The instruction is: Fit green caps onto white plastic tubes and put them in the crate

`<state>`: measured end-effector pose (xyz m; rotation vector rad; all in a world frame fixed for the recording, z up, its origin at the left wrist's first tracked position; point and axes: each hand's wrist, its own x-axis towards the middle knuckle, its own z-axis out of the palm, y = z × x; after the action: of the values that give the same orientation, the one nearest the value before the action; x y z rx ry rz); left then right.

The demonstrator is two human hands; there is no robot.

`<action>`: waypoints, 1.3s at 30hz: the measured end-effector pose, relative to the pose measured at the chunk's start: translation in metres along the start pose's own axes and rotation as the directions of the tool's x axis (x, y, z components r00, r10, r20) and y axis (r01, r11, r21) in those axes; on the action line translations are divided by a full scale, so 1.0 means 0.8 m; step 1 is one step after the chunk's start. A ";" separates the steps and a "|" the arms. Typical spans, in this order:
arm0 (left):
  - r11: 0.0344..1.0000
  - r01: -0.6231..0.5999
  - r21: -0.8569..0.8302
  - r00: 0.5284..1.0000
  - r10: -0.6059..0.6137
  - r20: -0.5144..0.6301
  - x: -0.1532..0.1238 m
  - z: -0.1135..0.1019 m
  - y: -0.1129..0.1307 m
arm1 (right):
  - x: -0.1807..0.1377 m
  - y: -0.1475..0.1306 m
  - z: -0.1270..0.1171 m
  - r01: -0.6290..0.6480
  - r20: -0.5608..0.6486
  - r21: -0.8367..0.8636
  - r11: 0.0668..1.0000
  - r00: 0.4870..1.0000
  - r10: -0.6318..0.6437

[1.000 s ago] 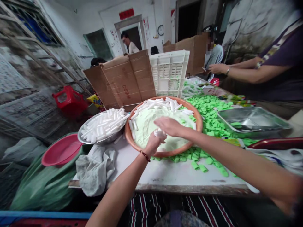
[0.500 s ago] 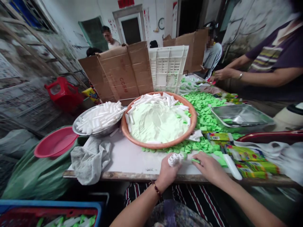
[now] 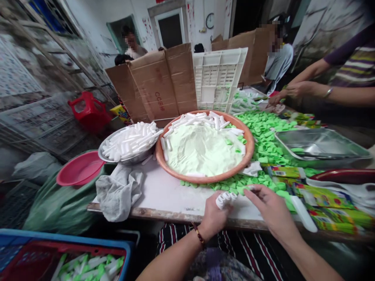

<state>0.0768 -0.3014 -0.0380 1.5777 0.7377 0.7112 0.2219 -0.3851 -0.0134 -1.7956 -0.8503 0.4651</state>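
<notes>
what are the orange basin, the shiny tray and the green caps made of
The orange basin looks glazed, possibly plastic or earthenware, from its glossy rim. The tray seems to be steel, brightly reflective. The green caps look like matte moulded plastic, uniform in shape.

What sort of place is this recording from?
Likely a small hand-assembly workshop: loose green plastic caps heaped on a shared table, an orange basin of pale powder, and a crate of capped white tubes.

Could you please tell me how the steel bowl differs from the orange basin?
The steel bowl holds only white tubes, while the orange basin holds pale green powder with tubes around its rim. The bowl is smaller and shiny; the basin is larger and matte. Both stand on the white table.
</notes>
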 end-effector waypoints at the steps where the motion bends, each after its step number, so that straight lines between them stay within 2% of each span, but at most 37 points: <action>1: 1.000 -0.008 0.016 1.000 0.008 -0.011 0.000 0.001 0.000 | 0.000 -0.008 0.004 0.015 0.016 -0.015 1.000 1.000 -0.014; 5: 0.991 -0.066 0.112 0.998 0.066 0.007 -0.001 0.003 0.002 | 0.000 -0.018 0.007 0.093 0.045 -0.176 0.980 0.995 -0.087; 10: 0.973 -0.127 0.193 0.991 0.119 0.053 -0.001 0.004 0.002 | 0.003 -0.010 -0.009 0.173 0.173 -0.277 0.945 0.977 -0.128; 15: 0.939 -0.178 0.295 0.984 0.163 0.075 0.004 0.010 0.002 | -0.003 -0.012 -0.001 0.167 0.066 -0.338 0.926 0.986 -0.154; 17: 0.928 -0.197 0.316 0.980 0.179 0.086 0.004 0.012 0.003 | -0.003 -0.010 -0.002 0.153 0.058 -0.330 0.932 0.988 -0.142; 20: 0.928 -0.197 0.318 0.980 0.178 0.089 -0.002 0.008 0.005 | 0.002 -0.008 -0.013 0.133 0.210 -0.227 0.965 0.974 -0.085; 22: 0.943 -0.151 0.297 0.989 0.146 0.039 -0.008 -0.001 0.005 | 0.011 -0.007 -0.015 0.138 0.291 -0.177 0.974 0.953 -0.082; 23: 0.952 -0.117 0.283 0.993 0.122 -0.001 -0.011 -0.008 0.005 | 0.017 -0.007 -0.012 0.156 0.292 -0.186 0.970 0.951 -0.097; 26: 0.967 -0.026 0.255 0.988 0.063 -0.140 -0.017 -0.030 0.003 | 0.036 0.001 0.011 0.289 0.225 -0.385 0.877 0.951 -0.214; 29: 0.966 0.006 0.258 0.980 0.045 -0.193 -0.018 -0.044 0.002 | 0.050 0.019 0.037 0.380 0.213 -0.681 0.626 0.921 -0.326; 31: 0.964 0.004 0.265 0.982 0.046 -0.185 -0.016 -0.046 0.002 | 0.055 0.032 0.044 0.380 0.236 -0.775 0.505 0.915 -0.327; 33: 0.962 0.000 0.274 0.984 0.049 -0.172 -0.015 -0.044 0.002 | 0.055 0.043 0.040 0.405 0.281 -0.770 0.493 0.909 -0.308; 36: 0.955 0.003 0.297 0.990 0.039 -0.135 -0.012 -0.037 0.004 | 0.051 0.053 0.025 0.470 0.354 -0.696 0.543 0.883 -0.309; 39: 0.948 -0.016 0.318 0.995 0.047 -0.090 -0.011 -0.033 0.006 | 0.047 0.055 0.014 0.477 0.359 -0.658 0.583 0.879 -0.314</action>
<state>0.0510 -0.2928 -0.0302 1.8604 0.9359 0.7222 0.2542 -0.3593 -0.0553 -2.1918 -1.7400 -0.0286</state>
